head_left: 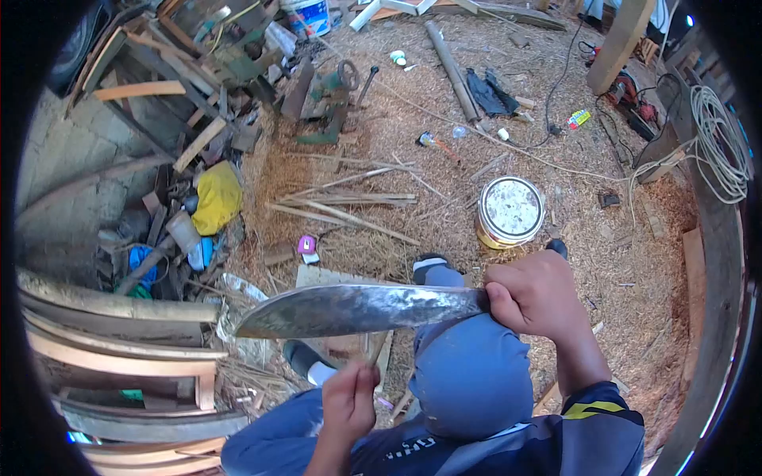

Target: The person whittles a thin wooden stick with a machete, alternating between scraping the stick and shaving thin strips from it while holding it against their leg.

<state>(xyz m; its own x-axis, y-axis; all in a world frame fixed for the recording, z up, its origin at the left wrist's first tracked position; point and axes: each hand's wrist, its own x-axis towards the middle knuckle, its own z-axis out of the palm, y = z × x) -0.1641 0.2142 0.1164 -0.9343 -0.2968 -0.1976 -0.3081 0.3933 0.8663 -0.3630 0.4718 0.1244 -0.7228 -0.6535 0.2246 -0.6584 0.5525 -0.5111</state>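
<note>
A broad machete (pixel 357 309) lies level across the view, its wide, dark-patched blade pointing left over my raised knee. My right hand (pixel 536 297) is wrapped round its handle, which the fingers hide. Lower and to the left, my left hand (pixel 349 403) is closed on a thin stick (pixel 367 346). The stick's top end reaches up to the blade's lower edge in this view. Behind the blade, a flat board (pixel 325 275) rests on the ground by my feet.
Wood shavings cover the ground. Several thin wooden strips (pixel 349 198) lie ahead, with a lidded bucket (pixel 512 210) to their right. A green metal vise (pixel 329 87) stands further back. Scrap wood and a yellow bag (pixel 217 198) are at left; coiled cable (pixel 718 143) hangs at right.
</note>
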